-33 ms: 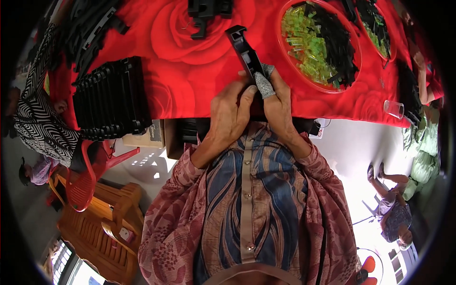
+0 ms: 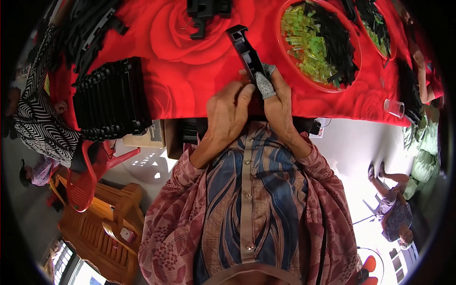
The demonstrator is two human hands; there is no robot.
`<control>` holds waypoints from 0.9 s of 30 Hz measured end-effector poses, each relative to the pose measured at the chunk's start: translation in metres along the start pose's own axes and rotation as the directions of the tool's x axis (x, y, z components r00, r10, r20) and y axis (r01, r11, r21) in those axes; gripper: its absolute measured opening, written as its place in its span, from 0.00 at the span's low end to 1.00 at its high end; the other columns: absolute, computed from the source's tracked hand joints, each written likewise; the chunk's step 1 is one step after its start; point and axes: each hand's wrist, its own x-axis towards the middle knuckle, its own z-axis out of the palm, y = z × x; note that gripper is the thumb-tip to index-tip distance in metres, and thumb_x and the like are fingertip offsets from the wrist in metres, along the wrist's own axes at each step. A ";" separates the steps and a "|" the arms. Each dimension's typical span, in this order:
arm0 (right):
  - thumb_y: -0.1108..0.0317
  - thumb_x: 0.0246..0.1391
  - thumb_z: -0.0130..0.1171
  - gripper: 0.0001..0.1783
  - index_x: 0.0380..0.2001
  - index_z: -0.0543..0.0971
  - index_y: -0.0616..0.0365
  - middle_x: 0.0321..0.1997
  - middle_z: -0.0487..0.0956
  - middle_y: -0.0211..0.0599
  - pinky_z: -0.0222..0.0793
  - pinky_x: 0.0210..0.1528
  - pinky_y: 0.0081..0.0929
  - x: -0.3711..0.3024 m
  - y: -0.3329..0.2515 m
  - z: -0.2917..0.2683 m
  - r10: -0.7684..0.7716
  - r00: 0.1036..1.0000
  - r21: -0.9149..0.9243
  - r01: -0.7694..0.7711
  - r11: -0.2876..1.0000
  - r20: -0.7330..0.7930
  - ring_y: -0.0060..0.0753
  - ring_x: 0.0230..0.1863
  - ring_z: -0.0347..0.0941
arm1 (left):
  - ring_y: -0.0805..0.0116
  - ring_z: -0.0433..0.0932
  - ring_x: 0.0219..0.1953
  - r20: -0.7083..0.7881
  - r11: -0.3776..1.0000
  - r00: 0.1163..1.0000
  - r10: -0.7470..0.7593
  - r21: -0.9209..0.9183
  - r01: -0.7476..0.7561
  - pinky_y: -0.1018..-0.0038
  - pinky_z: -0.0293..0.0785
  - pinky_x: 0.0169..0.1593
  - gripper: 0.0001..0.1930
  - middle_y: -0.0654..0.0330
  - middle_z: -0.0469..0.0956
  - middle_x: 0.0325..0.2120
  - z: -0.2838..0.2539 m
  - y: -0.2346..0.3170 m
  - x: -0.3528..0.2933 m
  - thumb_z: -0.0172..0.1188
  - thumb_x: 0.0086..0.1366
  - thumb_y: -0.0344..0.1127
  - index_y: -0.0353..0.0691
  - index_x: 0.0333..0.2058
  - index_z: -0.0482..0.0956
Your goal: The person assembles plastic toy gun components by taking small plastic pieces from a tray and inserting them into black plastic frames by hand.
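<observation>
A long, narrow black plastic part (image 2: 246, 50) with a hollow, open-faced body is held up tilted over the table's near edge. Its far end leans to the left. My right hand (image 2: 278, 102) grips it, with grey speckled wrapping on the thumb and a finger. At its lower end my left hand (image 2: 227, 108) is closed, thumb pressed against the part; the fingers beneath are mostly hidden.
A red-rimmed tray (image 2: 279, 45) holds yellow-green clear pieces and black strips. On the left stands a row of black plastic parts (image 2: 111, 97), with more black parts (image 2: 95, 28) behind. A clear cup (image 2: 394, 108) lies at the right edge. A person in a patterned sleeve (image 2: 35, 95) is at left.
My left hand has shifted very slightly to the left along the part's lower end. The black part and my right hand are nearly unchanged.
</observation>
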 end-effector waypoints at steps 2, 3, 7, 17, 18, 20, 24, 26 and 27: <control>0.74 0.69 0.44 0.13 0.51 0.74 0.66 0.47 0.82 0.40 0.73 0.51 0.25 -0.001 0.001 -0.004 -0.058 0.998 -0.128 0.061 0.990 0.023 0.27 0.46 0.78 | 0.52 0.81 0.31 -0.108 0.999 0.994 -0.027 0.027 0.030 0.63 0.74 0.36 0.14 0.42 0.78 0.26 -0.005 -0.005 0.001 0.56 0.70 0.39 0.30 0.39 0.79; 0.74 0.69 0.44 0.13 0.51 0.74 0.66 0.47 0.82 0.40 0.73 0.51 0.25 -0.002 -0.001 -0.006 -0.054 0.998 -0.124 0.056 0.991 0.019 0.27 0.46 0.78 | 0.61 0.81 0.35 -0.124 0.992 0.987 -0.101 -0.088 0.090 0.66 0.75 0.42 0.16 0.48 0.80 0.30 -0.010 -0.007 0.005 0.56 0.71 0.41 0.30 0.43 0.78; 0.80 0.63 0.50 0.08 0.45 0.70 0.68 0.33 0.80 0.38 0.71 0.34 0.22 -0.007 -0.011 0.001 -0.031 0.999 -0.053 0.032 0.998 0.013 0.23 0.31 0.76 | 0.62 0.77 0.46 -0.155 0.830 0.988 -0.012 -0.553 -0.077 0.67 0.72 0.54 0.23 0.51 0.77 0.46 -0.019 -0.009 0.043 0.55 0.71 0.44 0.32 0.55 0.68; 0.75 0.66 0.51 0.07 0.45 0.71 0.61 0.26 0.76 0.28 0.65 0.24 0.17 -0.021 -0.003 0.010 0.039 0.976 -0.139 -0.009 0.990 0.213 0.16 0.23 0.70 | 0.67 0.68 0.20 -0.075 0.557 0.991 -0.108 -0.831 -0.002 0.72 0.68 0.26 0.11 0.57 0.68 0.21 -0.008 0.016 0.062 0.52 0.71 0.38 0.35 0.33 0.70; 0.75 0.66 0.51 0.07 0.45 0.71 0.61 0.26 0.76 0.28 0.65 0.24 0.17 -0.020 -0.003 0.010 0.044 0.976 -0.138 -0.014 0.990 0.215 0.16 0.23 0.70 | 0.67 0.68 0.20 -0.105 0.549 0.990 -0.098 -0.835 -0.034 0.73 0.67 0.26 0.11 0.57 0.67 0.21 -0.007 0.012 0.061 0.51 0.71 0.37 0.35 0.33 0.70; 0.87 0.52 0.48 0.13 0.41 0.70 0.66 0.25 0.75 0.34 0.67 0.24 0.24 -0.019 -0.003 0.010 0.072 0.976 -0.127 -0.047 0.991 0.204 0.22 0.24 0.72 | 0.67 0.68 0.20 -0.131 0.542 0.987 -0.095 -0.838 -0.059 0.73 0.67 0.25 0.11 0.58 0.67 0.21 -0.005 0.010 0.059 0.51 0.71 0.37 0.36 0.32 0.69; 0.85 0.55 0.51 0.11 0.41 0.71 0.65 0.25 0.74 0.32 0.66 0.23 0.23 -0.017 -0.008 0.011 0.139 0.971 -0.090 -0.124 0.988 0.196 0.20 0.23 0.71 | 0.67 0.66 0.18 -0.185 0.552 0.975 -0.123 -0.829 -0.088 0.74 0.64 0.23 0.11 0.58 0.65 0.20 -0.002 0.012 0.058 0.52 0.70 0.37 0.36 0.31 0.68; 0.82 0.57 0.55 0.09 0.40 0.72 0.63 0.25 0.74 0.30 0.65 0.22 0.21 -0.017 -0.006 0.012 0.186 0.962 -0.031 -0.184 0.982 0.198 0.17 0.23 0.70 | 0.67 0.66 0.18 -0.194 0.565 0.972 -0.130 -0.820 -0.089 0.74 0.64 0.23 0.11 0.58 0.64 0.20 -0.001 0.013 0.057 0.52 0.70 0.37 0.36 0.31 0.68; 0.82 0.57 0.55 0.09 0.40 0.72 0.63 0.25 0.74 0.30 0.65 0.22 0.21 -0.017 -0.006 0.012 0.186 0.963 -0.033 -0.183 0.983 0.197 0.17 0.23 0.70 | 0.67 0.66 0.18 -0.200 0.567 0.971 -0.129 -0.818 -0.094 0.74 0.64 0.23 0.11 0.59 0.64 0.19 0.000 0.014 0.057 0.52 0.70 0.36 0.36 0.31 0.68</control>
